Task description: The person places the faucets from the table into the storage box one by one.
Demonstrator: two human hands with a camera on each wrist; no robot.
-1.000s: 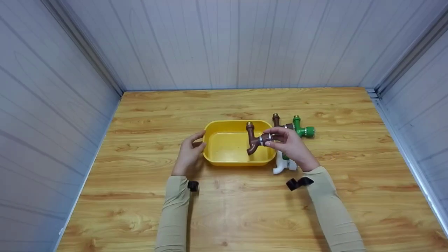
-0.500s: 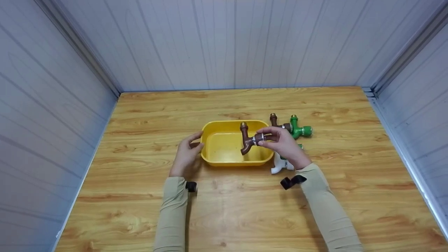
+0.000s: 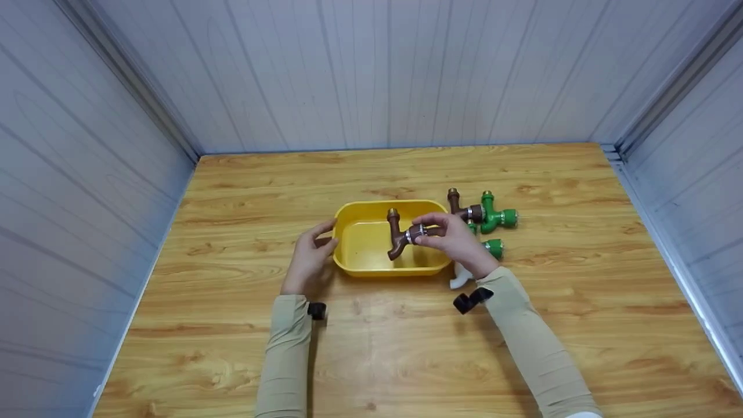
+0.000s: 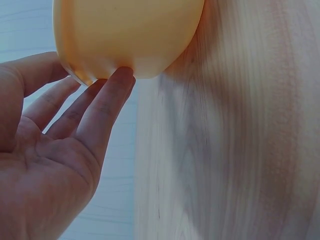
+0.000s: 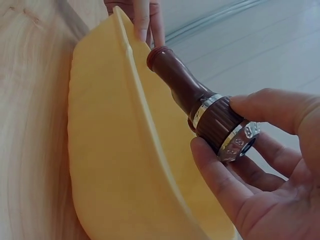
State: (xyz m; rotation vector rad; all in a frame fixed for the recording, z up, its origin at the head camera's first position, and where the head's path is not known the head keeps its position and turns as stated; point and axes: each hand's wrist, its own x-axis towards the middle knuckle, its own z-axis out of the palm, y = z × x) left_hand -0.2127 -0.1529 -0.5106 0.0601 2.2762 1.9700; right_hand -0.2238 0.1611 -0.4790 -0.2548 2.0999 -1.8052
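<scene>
My right hand pinches a brown faucet by its ribbed knob, between thumb and fingers. Its spout and brass-tipped inlet hang over the inside of a yellow basin. In the right wrist view, the faucet's knob end with silver bands shows close up, just beyond the basin's rim. At the basin's left end, my left hand touches the outer wall with extended fingers. The left wrist view shows those fingertips against the yellow wall.
Right of the basin lie a second brown faucet, a green faucet, another green one partly behind the right hand, and a white faucet, mostly covered. Pale panel walls surround the wooden table.
The right hand has carried the brown faucet leftward, further over the basin. More of the second green faucet now shows. The left hand stays at the basin's end.
</scene>
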